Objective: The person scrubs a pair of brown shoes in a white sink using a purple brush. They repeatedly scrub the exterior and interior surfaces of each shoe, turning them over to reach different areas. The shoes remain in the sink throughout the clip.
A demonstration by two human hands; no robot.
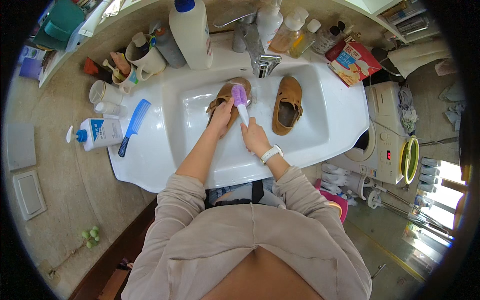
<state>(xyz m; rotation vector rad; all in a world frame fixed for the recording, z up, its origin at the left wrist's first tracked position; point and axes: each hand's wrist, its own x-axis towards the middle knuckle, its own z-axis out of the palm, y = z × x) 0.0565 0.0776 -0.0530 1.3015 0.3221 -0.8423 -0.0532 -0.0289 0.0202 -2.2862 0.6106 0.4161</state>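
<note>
My left hand [222, 115] grips a brown clog [225, 92] with a buckled strap, holding it in the white basin [176, 123]. In my right hand [255, 138] is the white handle of a scrub brush [240, 96] with purple bristles. The brush head lies against the toe of that clog, where a little pale foam or wetness shows. A second brown clog [288, 90] rests on the basin floor to the right, apart from both hands. Part of the held clog is hidden behind my left hand and forearm.
A chrome faucet [262, 62] overhangs the basin's back edge. Several bottles, including a large white jug [191, 35], line the back. Left are a blue comb [135, 125] and a pump bottle [100, 134]. A red box [354, 63] and a washing machine [386, 127] stand right.
</note>
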